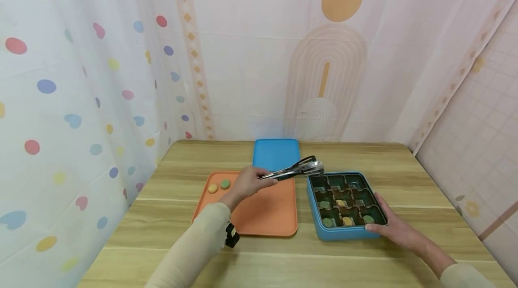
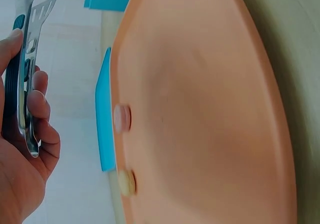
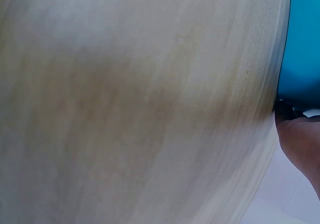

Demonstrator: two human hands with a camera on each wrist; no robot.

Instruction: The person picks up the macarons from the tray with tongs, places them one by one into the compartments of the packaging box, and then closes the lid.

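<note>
My left hand holds metal tongs above the orange tray, their tips pointing right toward the blue box. Nothing shows between the tips. Along the tray's back left lie a yellow cookie and a green cookie. A pinkish cookie shows in the left wrist view. My right hand grips the box's right side, thumb over the front rim. The box's dark divided insert has several small green and yellow cookies, mostly in the front and middle rows.
A blue lid-like panel lies flat behind the orange tray, near the table's back edge. The wood-grain table meets patterned curtains at the back and sides. A dark device sits at my left wrist.
</note>
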